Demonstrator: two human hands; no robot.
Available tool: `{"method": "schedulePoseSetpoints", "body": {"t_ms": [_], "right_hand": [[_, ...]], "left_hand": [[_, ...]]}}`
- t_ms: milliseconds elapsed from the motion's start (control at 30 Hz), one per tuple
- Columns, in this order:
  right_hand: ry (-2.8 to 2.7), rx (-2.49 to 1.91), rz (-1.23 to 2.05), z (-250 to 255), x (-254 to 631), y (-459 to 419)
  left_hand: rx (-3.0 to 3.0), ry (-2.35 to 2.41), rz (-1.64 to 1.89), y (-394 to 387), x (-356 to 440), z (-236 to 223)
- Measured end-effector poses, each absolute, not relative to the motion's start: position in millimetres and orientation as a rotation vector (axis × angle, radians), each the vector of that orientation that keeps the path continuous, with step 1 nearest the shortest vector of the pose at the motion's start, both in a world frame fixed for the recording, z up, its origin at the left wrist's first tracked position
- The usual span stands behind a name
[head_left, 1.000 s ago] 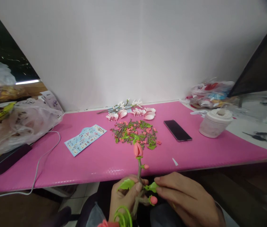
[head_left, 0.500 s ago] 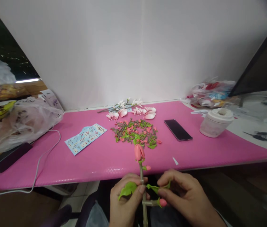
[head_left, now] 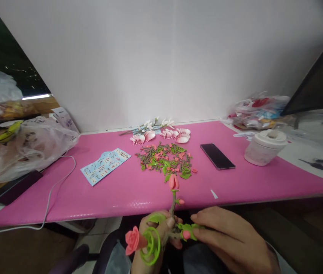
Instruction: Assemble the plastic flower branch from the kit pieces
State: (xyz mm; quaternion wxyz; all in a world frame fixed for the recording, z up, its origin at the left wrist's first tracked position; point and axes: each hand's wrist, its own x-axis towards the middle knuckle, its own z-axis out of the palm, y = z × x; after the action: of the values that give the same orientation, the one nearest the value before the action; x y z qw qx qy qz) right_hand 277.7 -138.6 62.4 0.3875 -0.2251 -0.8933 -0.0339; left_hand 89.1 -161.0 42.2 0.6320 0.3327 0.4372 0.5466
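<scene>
My left hand [head_left: 152, 243] is shut around a plastic flower branch [head_left: 173, 205], with its thumb against the brown stem. A pink bud [head_left: 173, 182] tops the branch, and a small bud [head_left: 181, 201] sits just below it. At the lower end, a pink rose [head_left: 132, 240] and a green spiral tendril [head_left: 151, 246] stick out beside my left hand. My right hand [head_left: 230, 238] reaches in from the right, its fingertips pinching a green leaf [head_left: 188, 230] next to another pink bud [head_left: 186, 235].
A pink mat [head_left: 121, 201] covers the table. On it lie a heap of small green and coral parts [head_left: 164, 160], pale pink petals [head_left: 161, 134], a blue printed sheet [head_left: 105, 166], a phone [head_left: 217, 156] and a white jar [head_left: 265, 148]. Plastic bags [head_left: 27, 146] and a white cable [head_left: 55, 190] lie at left.
The branch has tilted, bringing its rose and green spiral up into view beside my left hand. My right hand has shifted down onto the leaf.
</scene>
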Motion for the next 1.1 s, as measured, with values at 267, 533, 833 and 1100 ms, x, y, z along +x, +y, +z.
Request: {"method": "schedulePoseSetpoints", "body": {"t_ms": [267,533,833,1100], "right_hand": [[-2.115,-0.728,-0.096,56.8,274.7,-144.7],[-2.006,-0.95,0.416,54.6,262.3,-143.5],[-2.153,-0.854,0.199,55.3,273.9,-142.7],[-2.203,-0.557,0.046,56.5,271.8,-138.4]], "left_hand": [[0.71,0.977,1.208,-157.2,88.2,17.8],[0.855,0.989,1.371,-161.6,84.9,13.9],[0.683,0.969,1.351,-157.4,84.9,24.2],[0.746,0.919,1.311,-158.8,87.9,29.4]]}}
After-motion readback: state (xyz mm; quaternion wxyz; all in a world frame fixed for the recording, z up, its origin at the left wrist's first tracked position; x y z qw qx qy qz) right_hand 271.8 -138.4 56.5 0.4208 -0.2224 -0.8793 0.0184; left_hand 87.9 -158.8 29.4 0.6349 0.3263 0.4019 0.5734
